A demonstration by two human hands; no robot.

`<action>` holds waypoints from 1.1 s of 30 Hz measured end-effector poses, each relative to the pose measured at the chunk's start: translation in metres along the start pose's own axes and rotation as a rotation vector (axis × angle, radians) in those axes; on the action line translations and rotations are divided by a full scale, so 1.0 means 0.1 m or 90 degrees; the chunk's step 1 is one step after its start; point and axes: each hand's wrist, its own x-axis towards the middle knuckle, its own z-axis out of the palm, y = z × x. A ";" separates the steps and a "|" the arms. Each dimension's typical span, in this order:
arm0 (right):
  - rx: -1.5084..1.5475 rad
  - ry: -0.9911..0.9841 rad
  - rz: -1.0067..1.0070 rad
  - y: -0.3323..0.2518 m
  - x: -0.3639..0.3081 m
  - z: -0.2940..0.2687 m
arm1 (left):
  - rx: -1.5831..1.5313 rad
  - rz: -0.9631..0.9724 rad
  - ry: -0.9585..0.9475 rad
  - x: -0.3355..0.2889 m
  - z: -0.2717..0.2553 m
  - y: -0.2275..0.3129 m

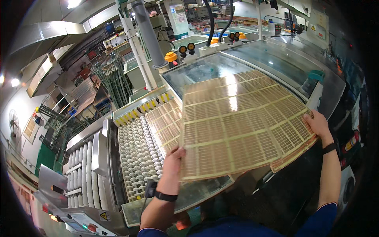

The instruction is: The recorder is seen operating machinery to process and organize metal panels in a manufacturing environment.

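A large flat circuit board panel (233,126), tan with a pale greenish grid pattern, is held up in front of me at a tilt. My left hand (173,160) grips its left edge, near the lower corner. On the opposite edge, my right hand (316,123) is closed with the thumb on top. Beneath the right part, a lower edge sticks out, which looks like another panel (290,158). A similar circuit board panel (162,118) lies on the roller conveyor (138,150), just left of the held one, which partly covers it.
Glass-like lids (260,59) top the machine behind the held panel. Black gauges (186,49) and an orange cap (171,57) stand at its back. White rollers (85,170) and a control panel (85,223) are at left. A grey pipe (150,35) rises beside the conveyor.
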 end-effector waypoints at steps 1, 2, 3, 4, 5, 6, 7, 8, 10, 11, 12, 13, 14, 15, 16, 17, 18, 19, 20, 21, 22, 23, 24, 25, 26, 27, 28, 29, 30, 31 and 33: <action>0.006 -0.004 -0.008 -0.05 0.00 0.01 | 0.008 0.050 0.051 -0.08 -0.23 0.07; 0.004 -0.002 -0.001 -0.07 -0.02 -0.01 | 0.025 0.055 0.114 -0.18 -0.35 0.20; -0.001 0.000 0.011 -0.05 -0.03 -0.02 | 0.057 0.051 0.147 -0.32 -0.39 0.38; -0.002 0.001 0.015 -0.05 -0.06 -0.06 | 0.036 0.052 0.214 -0.38 -0.53 0.45; 0.000 0.003 0.007 -0.07 -0.05 -0.07 | 0.071 0.070 0.167 -0.39 -0.93 0.51; -0.003 0.003 0.001 -0.08 -0.04 -0.06 | 0.093 0.079 0.200 -0.46 -1.11 0.58; 0.005 -0.003 -0.006 -0.12 -0.01 -0.05 | 0.092 0.103 0.184 -0.48 -1.54 0.57; 0.008 -0.006 -0.008 -0.14 -0.02 -0.06 | 0.071 0.136 0.184 -0.59 -1.49 0.66; 0.012 -0.011 -0.008 -0.15 -0.02 -0.07 | 0.047 0.153 0.174 -0.66 -1.84 0.74; 0.005 0.003 -0.007 -0.15 -0.02 -0.07 | 0.048 0.150 0.175 -0.69 -1.93 0.77; -0.002 0.017 -0.006 -0.14 -0.03 -0.06 | 0.039 0.153 0.180 -0.71 -2.00 0.79; -0.003 0.016 -0.007 -0.11 -0.03 -0.06 | 0.030 0.157 0.186 -0.75 -2.08 0.81; 0.013 0.008 -0.014 -0.09 -0.01 -0.05 | 0.030 0.158 0.189 -0.77 -2.20 0.80; 0.029 0.000 -0.020 -0.08 0.00 -0.05 | 0.041 0.158 0.208 -0.74 -2.35 0.73; 0.032 -0.001 -0.026 -0.11 0.02 -0.04 | 0.054 0.160 0.231 -0.72 -2.53 0.68; 0.024 -0.006 -0.016 -0.13 0.01 -0.05 | 0.095 0.147 0.260 -0.68 -2.59 0.65; 0.015 -0.010 -0.006 -0.14 0.00 -0.06 | 0.157 0.094 0.285 -0.69 -2.66 0.61; 0.018 -0.011 -0.012 -0.16 0.00 -0.06 | 0.169 0.064 0.303 -0.67 -2.81 0.54; 0.032 -0.019 -0.017 -0.17 0.01 -0.05 | 0.180 0.034 0.321 -0.66 -2.95 0.47; 0.038 -0.022 -0.015 -0.15 -0.01 -0.07 | 0.275 -0.024 0.368 -0.63 -2.91 0.46; 0.035 -0.019 -0.014 -0.08 0.00 -0.03 | 0.333 -0.083 0.397 -0.55 -2.99 0.42; 0.023 0.021 -0.012 0.07 0.03 0.05 | 0.452 -0.176 0.439 -0.46 -2.97 0.44; 0.015 0.058 -0.010 0.15 0.06 0.10 | 0.575 -0.268 0.481 -0.38 -2.93 0.50; 0.017 0.058 -0.012 0.09 0.06 0.08 | 0.575 -0.267 0.484 -0.38 -3.00 0.48; 0.024 0.020 -0.011 -0.01 0.02 0.01 | 0.585 -0.203 0.498 -0.39 -3.08 0.44; 0.030 -0.018 -0.010 -0.09 0.00 -0.02 | 0.594 -0.138 0.511 -0.39 -3.17 0.41; 0.029 -0.017 -0.009 -0.12 -0.01 -0.04 | 0.593 -0.138 0.510 -0.38 -3.23 0.42; 0.028 -0.019 -0.013 -0.13 -0.01 -0.04 | 0.553 -0.108 0.531 -0.38 -3.30 0.43; 0.027 -0.022 -0.016 -0.15 -0.01 -0.05 | 0.514 -0.080 0.552 -0.36 -3.35 0.43; 0.016 -0.023 -0.004 -0.13 -0.05 -0.07 | 0.530 -0.117 0.551 -0.34 -2.98 0.52; 0.023 -0.003 0.005 -0.17 -0.07 -0.07 | 0.557 -0.103 0.553 -0.36 -3.10 0.50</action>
